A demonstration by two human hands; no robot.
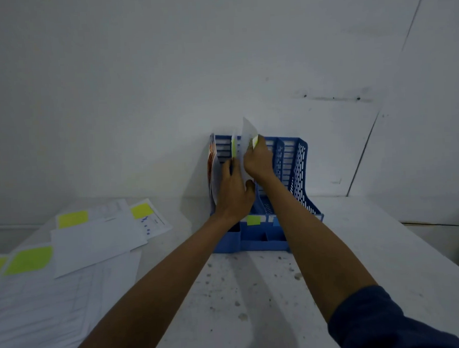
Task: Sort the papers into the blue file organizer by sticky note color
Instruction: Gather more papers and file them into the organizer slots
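Observation:
A blue file organizer (298,170) stands against the wall at the back of the table, with a yellow label (253,220) on its front. My right hand (258,160) grips a white paper (248,131) with a yellow-green sticky note (255,141), standing upright in the organizer's middle slot. My left hand (233,189) reaches into the left part of the organizer, its fingers against the filed papers (213,169) there, one with orange print. Another yellow note (233,147) sticks up from a filed sheet between my hands.
Loose papers (93,242) with yellow and green sticky notes (72,218) lie spread over the left of the white, speckled table (256,292). The table's right edge runs diagonally at the right. A white wall stands right behind the organizer.

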